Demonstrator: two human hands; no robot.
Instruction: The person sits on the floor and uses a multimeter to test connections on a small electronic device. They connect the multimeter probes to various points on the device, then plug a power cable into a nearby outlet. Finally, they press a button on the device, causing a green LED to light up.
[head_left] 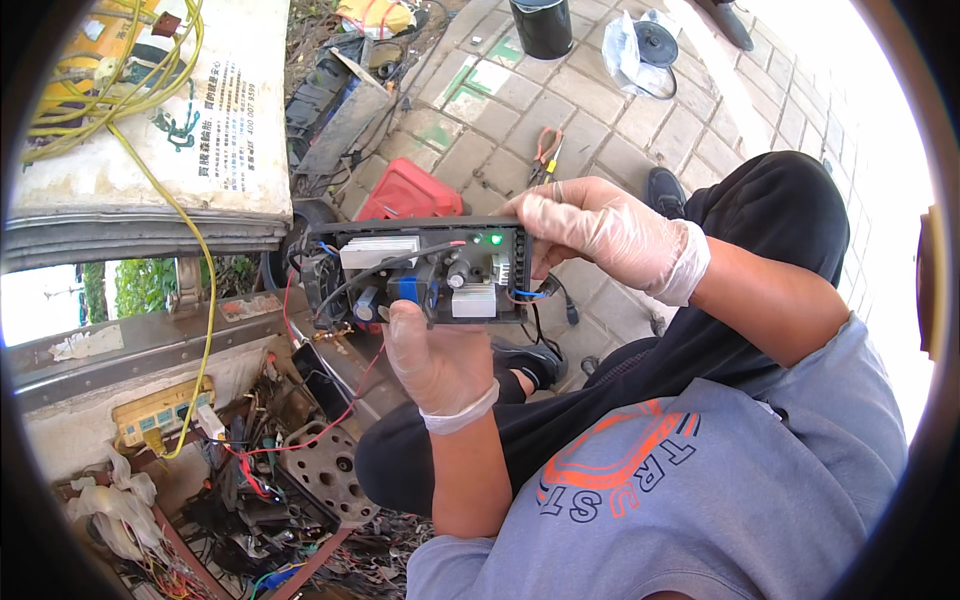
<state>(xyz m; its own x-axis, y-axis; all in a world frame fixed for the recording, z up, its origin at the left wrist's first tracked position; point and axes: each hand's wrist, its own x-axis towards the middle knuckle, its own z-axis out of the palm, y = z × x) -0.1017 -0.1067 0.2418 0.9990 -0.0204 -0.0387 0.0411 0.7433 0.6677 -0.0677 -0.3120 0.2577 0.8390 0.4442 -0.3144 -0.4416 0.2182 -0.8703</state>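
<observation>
An opened black power-supply unit (pixel 437 272) is held up in front of me, its circuit board facing me. Silver heat sinks, capacitors and a blue-wrapped part show on the board, and a small green light glows near its right end. My left hand (pixel 440 360), in a clear glove, grips the lower edge with the thumb on the front. At the upper right end, my gloved right hand (pixel 610 235) is closed around the casing; its fingertips are partly hidden behind it. A thin red wire (pixel 345 415) runs from the unit's left side toward the clutter below.
Below left lies a tangle of wires and scrap, with a perforated metal plate (pixel 325 465) and a yellowish power strip (pixel 160 410). A yellow cable (pixel 207 300) hangs there. Beyond the unit are a red plastic piece (pixel 410 188), pliers (pixel 546 152) and a black bucket (pixel 542 28).
</observation>
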